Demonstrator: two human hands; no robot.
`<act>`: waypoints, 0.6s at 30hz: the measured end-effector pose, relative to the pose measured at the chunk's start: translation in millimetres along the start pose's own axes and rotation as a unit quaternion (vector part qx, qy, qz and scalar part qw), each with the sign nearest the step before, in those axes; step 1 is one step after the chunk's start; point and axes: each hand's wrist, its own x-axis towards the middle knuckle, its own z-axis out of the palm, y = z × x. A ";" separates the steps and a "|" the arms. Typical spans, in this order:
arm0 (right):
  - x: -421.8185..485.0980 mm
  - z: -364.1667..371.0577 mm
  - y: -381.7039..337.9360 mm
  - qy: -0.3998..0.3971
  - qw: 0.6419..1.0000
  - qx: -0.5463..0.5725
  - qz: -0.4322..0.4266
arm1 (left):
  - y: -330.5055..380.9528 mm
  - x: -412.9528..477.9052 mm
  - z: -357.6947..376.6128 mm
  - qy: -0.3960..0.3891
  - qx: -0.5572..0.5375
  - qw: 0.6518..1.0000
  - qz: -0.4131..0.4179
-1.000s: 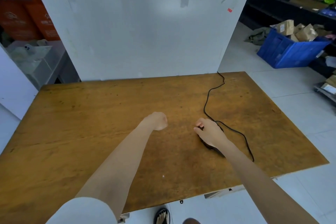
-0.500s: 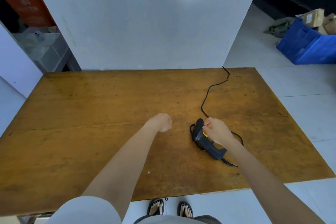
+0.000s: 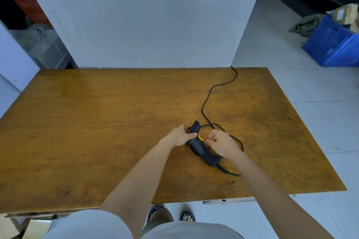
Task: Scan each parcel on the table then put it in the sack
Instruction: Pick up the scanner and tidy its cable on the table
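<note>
Black plastic with a yellow trigger: that is what our left grip [image 3: 180,136] is clamped on, fingers curled round the head end of the barcode scanner [image 3: 203,148]. Our right grip [image 3: 223,144] sits over the handle end with its fingers loosely bent. We cannot tell whether it holds the handle or only hovers at it.

The scanner lies on its side on the wooden surface [image 3: 97,132], a little right of centre and toward our edge. A coiled lead leaves its butt, and the thin black cable [image 3: 202,107] loops round behind it, then snakes off to the far edge.

As for progress, we see no parcel on the surface and no sack we can be sure of. We judge that the scanning here is either finished or waiting on a fresh batch; the view alone does not settle which.

Further out, a white partition [image 3: 145,15] stands against the far edge. On the floor to the right a blue crate [image 3: 330,48] holds cardboard parcels [image 3: 345,13], well apart from the surface. Beside it lies a crumpled olive cloth [image 3: 308,25] — possibly a sack, though we cannot say.
</note>
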 end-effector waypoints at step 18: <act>33.8 -5.7 36.9 0.078 0.990 -0.038 0.112 | 5.3 5.5 19.4 0.103 -0.147 0.983 -0.029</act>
